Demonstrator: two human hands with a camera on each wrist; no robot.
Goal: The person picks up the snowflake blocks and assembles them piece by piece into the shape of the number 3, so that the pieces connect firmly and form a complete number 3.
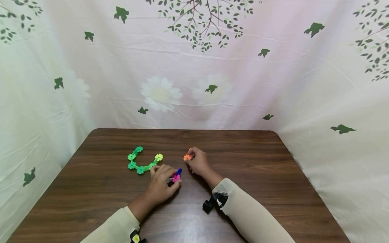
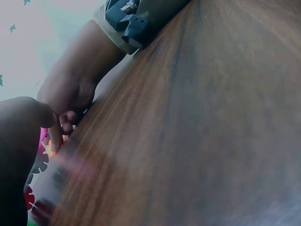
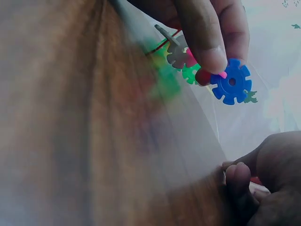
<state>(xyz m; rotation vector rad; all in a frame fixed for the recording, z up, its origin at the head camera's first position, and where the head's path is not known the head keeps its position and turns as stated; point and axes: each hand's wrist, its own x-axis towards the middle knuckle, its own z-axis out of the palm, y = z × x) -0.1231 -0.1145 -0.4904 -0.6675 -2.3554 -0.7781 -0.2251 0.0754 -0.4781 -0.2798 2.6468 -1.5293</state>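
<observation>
On the table, a curved chain of notched plastic discs (image 1: 140, 169) in greens ends in a yellow disc (image 1: 159, 157). My left hand (image 1: 161, 184) is just in front of its right end, pinching a small group of linked discs between thumb and fingers. A pink disc (image 1: 176, 178) and a blue disc (image 3: 233, 82) stick out of this grip, with a grey disc (image 3: 178, 55) behind them. To the right, my right hand (image 1: 199, 162) pinches an orange disc (image 1: 186, 157) close over the table. Fingers hide part of each held piece.
The brown wooden table (image 1: 258, 168) extends around both hands. Behind it and at its sides hangs a pale curtain (image 1: 182, 67) printed with leaves and flowers. A black wrist camera (image 1: 208, 206) is strapped at the right sleeve.
</observation>
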